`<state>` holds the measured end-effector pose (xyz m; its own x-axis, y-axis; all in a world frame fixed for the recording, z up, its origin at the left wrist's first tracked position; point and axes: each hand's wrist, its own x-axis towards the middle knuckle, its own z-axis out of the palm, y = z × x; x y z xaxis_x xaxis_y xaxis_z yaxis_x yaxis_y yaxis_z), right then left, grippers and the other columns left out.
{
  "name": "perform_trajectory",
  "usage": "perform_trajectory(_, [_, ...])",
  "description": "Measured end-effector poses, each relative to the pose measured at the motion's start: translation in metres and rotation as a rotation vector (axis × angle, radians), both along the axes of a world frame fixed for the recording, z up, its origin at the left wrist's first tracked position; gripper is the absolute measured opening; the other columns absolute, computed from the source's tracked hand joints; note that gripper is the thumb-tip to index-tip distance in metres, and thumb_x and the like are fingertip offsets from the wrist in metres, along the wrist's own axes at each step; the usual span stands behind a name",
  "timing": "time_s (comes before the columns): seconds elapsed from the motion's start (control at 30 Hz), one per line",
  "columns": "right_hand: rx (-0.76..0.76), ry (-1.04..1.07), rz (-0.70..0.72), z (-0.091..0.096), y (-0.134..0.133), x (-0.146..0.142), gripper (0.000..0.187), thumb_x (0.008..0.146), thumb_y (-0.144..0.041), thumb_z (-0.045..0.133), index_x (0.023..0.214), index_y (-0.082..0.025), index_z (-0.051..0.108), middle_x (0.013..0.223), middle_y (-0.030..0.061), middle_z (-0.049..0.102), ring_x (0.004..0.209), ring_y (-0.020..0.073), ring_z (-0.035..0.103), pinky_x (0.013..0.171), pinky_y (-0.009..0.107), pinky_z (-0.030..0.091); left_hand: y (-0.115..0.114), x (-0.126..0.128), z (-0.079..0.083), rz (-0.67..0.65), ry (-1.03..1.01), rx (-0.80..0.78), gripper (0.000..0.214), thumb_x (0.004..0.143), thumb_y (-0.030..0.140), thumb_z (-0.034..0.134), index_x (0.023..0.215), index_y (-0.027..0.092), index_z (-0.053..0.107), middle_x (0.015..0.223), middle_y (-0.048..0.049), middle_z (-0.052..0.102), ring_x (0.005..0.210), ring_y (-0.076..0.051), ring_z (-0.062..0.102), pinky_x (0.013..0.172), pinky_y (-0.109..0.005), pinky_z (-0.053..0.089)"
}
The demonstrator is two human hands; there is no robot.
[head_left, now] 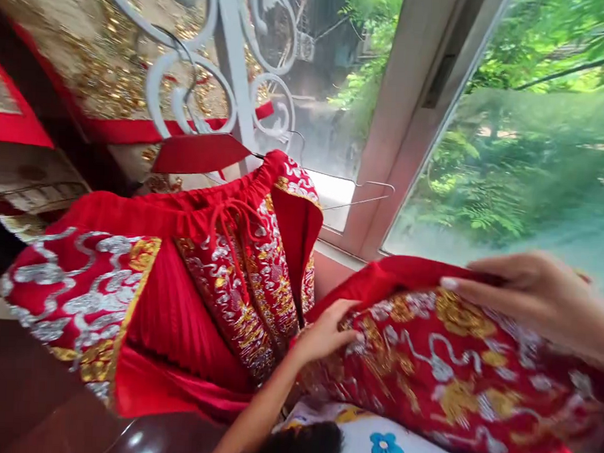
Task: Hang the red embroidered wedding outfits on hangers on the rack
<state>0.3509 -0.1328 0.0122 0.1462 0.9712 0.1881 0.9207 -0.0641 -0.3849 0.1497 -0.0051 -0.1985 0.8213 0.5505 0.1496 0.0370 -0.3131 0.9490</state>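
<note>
A red garment (456, 367) with thick gold and silver embroidery lies spread in front of me at the lower right. My left hand (324, 334) reaches up from below and pinches its left edge between thumb and fingers. Close to the camera at the right, my right hand (524, 293) grips the plain red upper hem, thumb under and fingers over it. Beneath the garment shows white cloth with a blue flower (385, 445). A dark tuft, perhaps hair (297, 447), sits by my left forearm.
A red pleated skirt (179, 294) with matching embroidery hangs from the white scrolled window grille (223, 83). A bare wire hanger (361, 192) hangs beside it. Gold-embroidered cloth (89, 57) drapes at upper left. A window (510, 149) shows green trees. Dark polished wood (49, 402) lies at lower left.
</note>
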Motion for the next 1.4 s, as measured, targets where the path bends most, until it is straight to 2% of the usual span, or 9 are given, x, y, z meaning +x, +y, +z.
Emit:
perform_trajectory(0.3, [0.023,-0.013,0.244,0.036,0.059,-0.031,0.038,0.083,-0.041,0.054,0.058,-0.013,0.058,0.046,-0.0027,0.034,0.043,0.0050,0.027,0.043,0.025,0.019,0.000,-0.043,0.015,0.513,-0.060,0.069,0.023,0.082,0.040,0.057,0.095,0.023,0.063,0.096,-0.0046,0.065,0.094,-0.023,0.059,0.086,-0.032,0.045])
perform_trajectory(0.5, [0.335,-0.282,0.515,0.047,0.098,-0.036,0.042,0.087,-0.048,0.048,0.069,-0.015,0.068,0.049,-0.0002,0.049,0.047,0.0069,0.037,0.048,0.026,0.026,-0.007,-0.059,0.026,0.858,-0.276,0.228,0.025,0.082,0.042,0.060,0.087,0.018,0.064,0.084,-0.0043,0.064,0.082,-0.019,0.059,0.077,-0.027,0.045])
perform_trajectory(0.6, [0.531,-0.463,0.594,0.058,0.109,-0.044,0.048,0.092,-0.050,0.041,0.072,-0.017,0.071,0.052,0.0018,0.056,0.049,0.0088,0.041,0.054,0.028,0.031,-0.017,-0.064,0.034,0.868,-0.296,0.210,0.026,0.083,0.042,0.059,0.087,0.017,0.064,0.082,-0.0034,0.064,0.079,-0.017,0.059,0.074,-0.025,0.045])
perform_trajectory(0.73, [0.660,-0.622,0.882,0.069,0.115,-0.052,0.042,0.096,-0.042,0.040,0.076,-0.019,0.069,0.061,0.0008,0.065,0.054,0.0090,0.049,0.063,0.030,0.036,-0.020,-0.079,0.045,0.595,-0.289,0.084,0.042,0.088,0.052,0.045,0.087,0.016,0.066,0.084,-0.0074,0.067,0.079,-0.018,0.062,0.073,-0.028,0.049])
perform_trajectory(0.83, [0.703,-0.686,1.035,0.069,0.119,-0.057,0.036,0.097,-0.036,0.040,0.079,-0.018,0.066,0.066,0.0007,0.067,0.058,0.0100,0.055,0.061,0.031,0.035,-0.015,-0.090,0.050,0.859,-0.375,0.152,0.045,0.081,0.053,0.056,0.106,0.016,0.062,0.109,-0.0112,0.063,0.095,-0.020,0.061,0.086,-0.033,0.049])
perform_trajectory(0.9, [0.738,-0.708,1.061,0.067,0.121,-0.062,0.034,0.097,-0.033,0.040,0.079,-0.018,0.065,0.067,0.0014,0.068,0.058,0.0107,0.055,0.060,0.031,0.035,-0.013,-0.091,0.050,1.068,-0.355,0.287,0.078,0.065,0.047,0.076,0.131,0.019,0.045,0.135,-0.0137,0.047,0.113,-0.023,0.052,0.099,-0.037,0.042])
perform_trajectory(0.97, [0.768,-0.719,1.058,0.064,0.122,-0.066,0.034,0.097,-0.031,0.040,0.077,-0.018,0.064,0.066,0.0017,0.068,0.057,0.0112,0.055,0.060,0.032,0.036,-0.012,-0.088,0.048,0.992,-0.283,0.320,0.091,0.059,0.041,0.081,0.137,0.019,0.039,0.141,-0.0141,0.041,0.121,-0.025,0.047,0.105,-0.039,0.038])
perform_trajectory(1.1, [0.812,-0.712,1.000,0.061,0.123,-0.068,0.032,0.096,-0.030,0.042,0.076,-0.020,0.065,0.065,0.0009,0.068,0.053,0.0115,0.049,0.060,0.031,0.037,-0.017,-0.086,0.044,0.784,-0.228,0.173,0.031,0.086,0.038,0.056,0.104,0.015,0.066,0.106,-0.0104,0.067,0.100,-0.021,0.062,0.093,-0.034,0.047])
perform_trajectory(1.4, [0.523,-0.592,0.908,0.033,0.124,-0.075,0.046,0.092,-0.054,0.040,0.095,-0.021,0.072,0.051,0.0042,0.054,0.050,0.0141,0.046,0.050,0.027,0.030,-0.080,-0.152,0.073,1.507,-0.074,0.813,0.016,0.081,0.014,0.051,0.080,0.019,0.066,0.073,-0.0004,0.068,0.068,-0.015,0.064,0.066,-0.023,0.049])
